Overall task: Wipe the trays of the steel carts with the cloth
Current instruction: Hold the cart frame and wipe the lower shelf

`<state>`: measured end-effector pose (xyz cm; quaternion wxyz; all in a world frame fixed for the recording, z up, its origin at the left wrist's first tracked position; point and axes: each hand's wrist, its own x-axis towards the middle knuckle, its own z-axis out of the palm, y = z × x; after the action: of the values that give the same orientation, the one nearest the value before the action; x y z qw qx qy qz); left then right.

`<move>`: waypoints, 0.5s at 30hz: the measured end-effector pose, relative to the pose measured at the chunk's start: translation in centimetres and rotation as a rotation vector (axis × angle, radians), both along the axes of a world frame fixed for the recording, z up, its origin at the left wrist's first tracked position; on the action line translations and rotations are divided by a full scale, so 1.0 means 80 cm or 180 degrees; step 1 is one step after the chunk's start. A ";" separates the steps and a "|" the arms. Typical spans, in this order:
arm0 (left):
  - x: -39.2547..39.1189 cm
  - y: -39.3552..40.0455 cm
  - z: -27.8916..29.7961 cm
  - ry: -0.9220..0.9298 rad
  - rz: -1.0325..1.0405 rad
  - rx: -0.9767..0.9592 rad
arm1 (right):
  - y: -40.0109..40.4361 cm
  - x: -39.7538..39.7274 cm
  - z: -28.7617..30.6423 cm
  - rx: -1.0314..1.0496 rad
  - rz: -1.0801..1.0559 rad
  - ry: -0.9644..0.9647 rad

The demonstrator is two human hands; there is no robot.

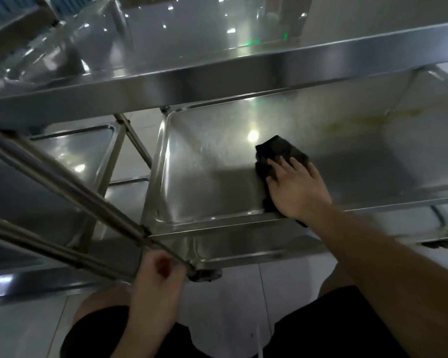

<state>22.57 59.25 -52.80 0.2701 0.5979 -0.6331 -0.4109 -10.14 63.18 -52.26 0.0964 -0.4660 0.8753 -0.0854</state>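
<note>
At the far left a second steel cart (70, 161) stands beside the one being cleaned, its lower tray reflecting ceiling lights. Slanted steel tubes (62, 187) of a cart frame cross the lower left of the view and run down to a corner joint near the bottom tray.

The left hand (158, 277) is closed around the lower end of one of these tubes, just beside that joint, with the fingers curled over the tube and the thumb side facing the camera. Below it show the person's bare knees and black shorts (342, 324) above a pale tiled floor (233, 301).

In the middle, the top tray (217, 76) of the cart spans the view as a broad steel band. Under it lies the middle tray (204, 177), a shallow steel basin with rounded corners and a raised rim. Beneath that, the edge of the bottom tray (243, 246) is visible.

To the right of centre, a black cloth (279, 151) lies flat on the floor of the middle tray, close to its near rim. The right hand (298, 187) rests on top of the cloth, palm down and fingers spread open, pressing it against the steel rather than gripping it. The cloth sticks out beyond the fingertips toward the back of the tray, and a little of it shows under the wrist at the rim. Further right, yellowish smears (357, 122) mark the tray's surface, well apart from the cloth.
</note>
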 end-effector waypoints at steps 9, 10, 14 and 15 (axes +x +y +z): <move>-0.221 0.020 0.043 -0.0193 -0.1680 -0.1297 | 0.038 -0.043 -0.005 -0.0006 0.0856 -0.0054; -0.241 0.022 0.042 -0.0264 -0.1728 -0.1417 | 0.054 -0.066 -0.005 -0.0022 0.0734 -0.0019; -0.303 0.026 0.035 -0.0743 -0.1930 -0.1541 | 0.133 -0.180 -0.006 0.0099 0.0127 0.0115; -0.315 0.027 0.034 -0.0883 -0.1966 -0.1525 | 0.154 -0.209 -0.005 0.0124 -0.0074 0.0129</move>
<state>-2.62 61.37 -50.05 0.1777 0.3498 -0.8908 -0.2291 -26.85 75.48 -52.64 0.0868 -0.4555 0.8840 -0.0599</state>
